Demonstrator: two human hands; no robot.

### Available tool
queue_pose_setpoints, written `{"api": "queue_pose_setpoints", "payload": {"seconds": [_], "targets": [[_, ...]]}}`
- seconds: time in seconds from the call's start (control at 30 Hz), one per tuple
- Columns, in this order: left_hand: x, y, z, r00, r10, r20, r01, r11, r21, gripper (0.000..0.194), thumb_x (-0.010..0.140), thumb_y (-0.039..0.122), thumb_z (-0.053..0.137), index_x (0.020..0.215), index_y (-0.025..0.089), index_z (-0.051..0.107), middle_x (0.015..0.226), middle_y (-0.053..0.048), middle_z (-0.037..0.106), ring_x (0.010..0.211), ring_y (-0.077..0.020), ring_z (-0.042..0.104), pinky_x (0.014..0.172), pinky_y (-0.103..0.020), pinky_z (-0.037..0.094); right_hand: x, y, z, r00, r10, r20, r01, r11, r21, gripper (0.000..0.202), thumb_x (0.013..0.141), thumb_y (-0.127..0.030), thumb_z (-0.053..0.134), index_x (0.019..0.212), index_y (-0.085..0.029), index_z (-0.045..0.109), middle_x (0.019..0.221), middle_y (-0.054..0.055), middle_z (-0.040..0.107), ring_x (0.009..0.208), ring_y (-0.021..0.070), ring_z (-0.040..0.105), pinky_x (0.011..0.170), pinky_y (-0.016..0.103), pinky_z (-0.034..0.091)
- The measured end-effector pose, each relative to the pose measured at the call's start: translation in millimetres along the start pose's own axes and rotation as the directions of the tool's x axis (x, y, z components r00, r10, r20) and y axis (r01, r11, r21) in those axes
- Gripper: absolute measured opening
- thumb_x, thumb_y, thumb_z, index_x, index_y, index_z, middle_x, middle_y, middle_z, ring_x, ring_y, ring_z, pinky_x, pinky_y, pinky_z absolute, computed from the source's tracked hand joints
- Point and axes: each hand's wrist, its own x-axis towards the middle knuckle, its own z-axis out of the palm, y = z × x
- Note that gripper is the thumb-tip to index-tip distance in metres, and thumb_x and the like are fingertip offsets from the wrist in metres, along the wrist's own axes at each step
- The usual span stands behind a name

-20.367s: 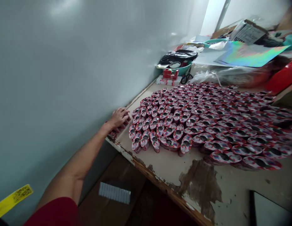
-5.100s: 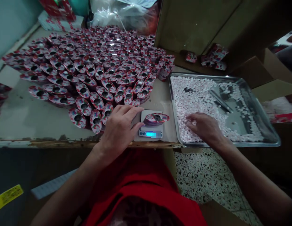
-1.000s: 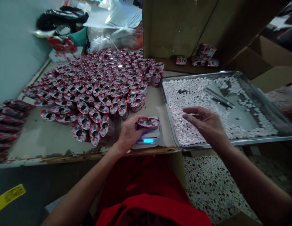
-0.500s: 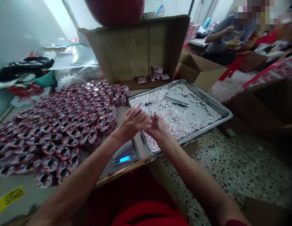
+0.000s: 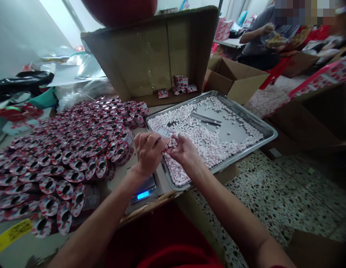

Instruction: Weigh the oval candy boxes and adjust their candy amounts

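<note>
My left hand (image 5: 147, 150) grips a small printed packet (image 5: 163, 131) with a white label, tilted above the tray's near left corner. Cupped just beside the packet, my right hand (image 5: 185, 149) has small white candies (image 5: 173, 143) in its curled fingers; its fingertips meet the packet's lower edge. Beneath both hands lies a metal tray (image 5: 269, 136) spread with many white pill-shaped pieces (image 5: 206, 145). A digital scale (image 5: 143, 195) with a lit blue display sits by my left wrist, its platform partly hidden by that hand.
Many open-topped red and white packets (image 5: 75, 163) crowd the table's left. A cardboard box (image 5: 142, 59) on its side holds several closed packets (image 5: 180, 83). Metal tongs (image 5: 206, 119) lie in the tray. Another open box (image 5: 240, 78) stands behind; a person (image 5: 256, 37) sits beyond.
My left hand has shifted left and tilted with the packet, showing more of its label. My right hand's fingers have opened slightly, showing white candies. The whole view has shifted a little.
</note>
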Motion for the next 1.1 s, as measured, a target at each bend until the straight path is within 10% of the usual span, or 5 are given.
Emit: {"api": "queue_pose_setpoints", "payload": {"seconds": [0.23,0.53,0.73,0.93,1.1], "targets": [[-18.1,-16.7,-34.6,0.78,-0.603,0.168,0.613,0.684,-0.394,0.032,0.079,0.031,0.087,0.106,0.022,0.071,0.102,-0.003,0.072,0.093,-0.0198,0.068,0.085,-0.033,0.055,-26.4,-15.4,7.6,0.994,0.088,-0.071,-0.086,0.996,0.027,0.015,0.108,-0.018,0.043,0.112,-0.018,0.057,0.103,0.014,0.064,0.077,0.0194,0.066,0.06,0.025,0.064],[-122.5,-18.7,-100.2,0.501,-0.765,0.403,0.833,0.301,-0.465,0.047,0.07,0.037,0.094,0.11,0.021,0.073,0.102,-0.003,0.078,0.094,-0.0214,0.074,0.091,-0.036,0.06,-23.3,-57.6,-20.5,0.988,-0.042,0.147,0.116,0.833,-0.541,0.018,0.08,-0.014,0.072,0.093,-0.02,0.062,0.066,-0.005,0.054,0.044,0.0076,0.035,0.038,0.014,0.032],[-131.0,-14.1,-113.0,0.609,-0.733,0.304,0.774,0.464,-0.431,0.074,0.072,0.034,0.095,0.14,0.025,0.065,0.127,-0.008,0.077,0.117,-0.0253,0.072,0.107,-0.044,0.057,-30.6,-62.1,-24.8,0.991,-0.073,0.109,0.126,0.757,-0.641,0.019,0.07,-0.017,0.074,0.085,-0.021,0.062,0.071,0.0,0.058,0.055,0.0136,0.048,0.045,0.02,0.04],[-137.0,-11.1,-182.4,0.787,-0.598,0.154,0.617,0.753,-0.228,0.035,0.091,0.033,0.082,0.124,0.029,0.074,0.114,-0.003,0.08,0.103,-0.0223,0.076,0.098,-0.04,0.063,-37.0,-72.2,-22.2,0.985,-0.07,0.157,0.167,0.605,-0.779,0.023,0.07,-0.025,0.077,0.088,-0.025,0.062,0.065,-0.006,0.048,0.05,0.0139,0.032,0.046,0.023,0.027],[-136.6,-7.6,-221.7,0.777,-0.625,-0.073,0.625,0.78,-0.033,0.019,0.097,0.032,0.077,0.115,0.035,0.076,0.108,0.002,0.08,0.101,-0.0239,0.076,0.097,-0.045,0.064,-35.4,-58.5,-11.9,0.975,-0.065,0.215,0.219,0.491,-0.843,0.027,0.071,-0.034,0.078,0.094,-0.027,0.066,0.06,-0.008,0.04,0.051,0.015,0.026,0.049,0.027,0.02]]}}
